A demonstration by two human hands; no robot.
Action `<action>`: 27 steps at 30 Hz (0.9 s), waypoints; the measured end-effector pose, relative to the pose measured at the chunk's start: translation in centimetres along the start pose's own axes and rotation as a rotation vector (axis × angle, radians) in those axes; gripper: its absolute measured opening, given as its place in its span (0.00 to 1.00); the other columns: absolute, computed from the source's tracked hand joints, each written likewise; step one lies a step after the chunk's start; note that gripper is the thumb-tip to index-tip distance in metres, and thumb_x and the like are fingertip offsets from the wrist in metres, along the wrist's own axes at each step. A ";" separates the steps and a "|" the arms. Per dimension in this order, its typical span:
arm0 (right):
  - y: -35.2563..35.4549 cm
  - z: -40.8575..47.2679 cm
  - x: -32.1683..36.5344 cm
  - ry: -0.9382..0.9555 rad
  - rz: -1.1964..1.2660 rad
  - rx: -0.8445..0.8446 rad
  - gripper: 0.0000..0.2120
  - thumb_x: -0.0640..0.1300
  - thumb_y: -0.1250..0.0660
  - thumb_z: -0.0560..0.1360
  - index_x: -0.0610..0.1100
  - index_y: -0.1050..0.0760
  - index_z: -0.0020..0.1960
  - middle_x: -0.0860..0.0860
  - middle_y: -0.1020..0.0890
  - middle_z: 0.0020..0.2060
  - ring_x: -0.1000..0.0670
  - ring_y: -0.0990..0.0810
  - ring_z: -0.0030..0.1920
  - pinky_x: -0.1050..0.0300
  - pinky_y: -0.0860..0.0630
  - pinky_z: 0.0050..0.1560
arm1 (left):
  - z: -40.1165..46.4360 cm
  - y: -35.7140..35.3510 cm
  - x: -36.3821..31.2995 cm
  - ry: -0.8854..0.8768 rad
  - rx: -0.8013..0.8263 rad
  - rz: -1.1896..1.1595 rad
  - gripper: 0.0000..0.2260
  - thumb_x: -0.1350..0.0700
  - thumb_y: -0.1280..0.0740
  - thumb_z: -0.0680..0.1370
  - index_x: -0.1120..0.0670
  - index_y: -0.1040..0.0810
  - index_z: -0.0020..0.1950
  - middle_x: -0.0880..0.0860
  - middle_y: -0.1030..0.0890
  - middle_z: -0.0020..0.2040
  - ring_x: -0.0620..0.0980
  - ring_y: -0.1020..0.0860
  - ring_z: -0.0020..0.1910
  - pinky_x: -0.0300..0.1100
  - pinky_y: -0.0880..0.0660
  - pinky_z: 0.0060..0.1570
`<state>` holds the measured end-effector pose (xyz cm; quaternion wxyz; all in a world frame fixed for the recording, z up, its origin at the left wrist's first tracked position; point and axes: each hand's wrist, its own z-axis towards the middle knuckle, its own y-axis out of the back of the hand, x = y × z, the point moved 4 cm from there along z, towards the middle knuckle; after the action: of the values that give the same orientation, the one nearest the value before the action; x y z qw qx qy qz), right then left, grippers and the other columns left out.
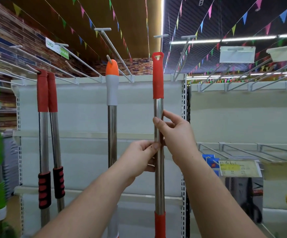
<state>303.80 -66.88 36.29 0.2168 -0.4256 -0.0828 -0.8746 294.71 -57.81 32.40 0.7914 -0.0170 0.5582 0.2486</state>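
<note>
- Pinching the mop pole [158, 107] with the right hand [175, 134] — thumb across the front of the steel tube, fingers curled round behind it.
- Gripping the same tube just below with the left hand [139, 157], thumb and fingertips closed on it from the left side; both forearms raised, reaching up and forward.
- Holding the pole upright in front of the white shelf panel [81, 117], apart from its neighbours.
- Judged as late in the hanging: red grip [157, 78] up at rail height, its hanging loop [157, 56] right at the peg hook [161, 37] — cannot tell whether threaded on or only just beneath.
- Probably left to do: seating the loop on the hook, then letting go with both hands.
- Already hanging to the left: an orange-capped pole [112, 86] and, further off, two red-handled poles [46, 91].
</note>
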 end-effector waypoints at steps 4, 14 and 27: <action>-0.4 0.0 0.4 -0.003 0.011 -0.009 0.15 0.51 0.27 0.76 0.62 0.20 0.61 0.55 0.16 0.39 0.53 0.16 0.42 0.40 0.17 0.51 | 0.0 0.5 -0.1 -0.003 -0.015 0.008 0.12 0.51 0.39 0.85 0.48 0.16 0.50 0.57 0.19 0.47 0.55 0.21 0.43 0.43 0.17 0.41; 0.3 2.4 -0.8 -0.057 -0.036 -0.050 0.19 0.49 0.27 0.76 0.54 0.22 0.66 0.50 0.16 0.42 0.47 0.16 0.44 0.38 0.17 0.51 | 3.0 -0.4 0.7 0.050 -0.003 0.012 0.13 0.51 0.40 0.86 0.48 0.18 0.47 0.59 0.21 0.47 0.57 0.21 0.44 0.45 0.18 0.42; 1.1 1.4 -2.8 -0.080 -0.178 -0.116 0.28 0.55 0.30 0.77 0.55 0.35 0.74 0.51 0.22 0.59 0.51 0.21 0.53 0.56 0.23 0.45 | 2.6 -2.1 1.8 0.178 -0.118 0.088 0.13 0.45 0.36 0.83 0.50 0.25 0.64 0.51 0.19 0.50 0.51 0.20 0.48 0.49 0.18 0.53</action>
<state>306.81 -66.53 34.96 0.1098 -0.4627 -0.0783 -0.8762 298.28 -58.21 31.27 0.7246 -0.0609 0.6109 0.3131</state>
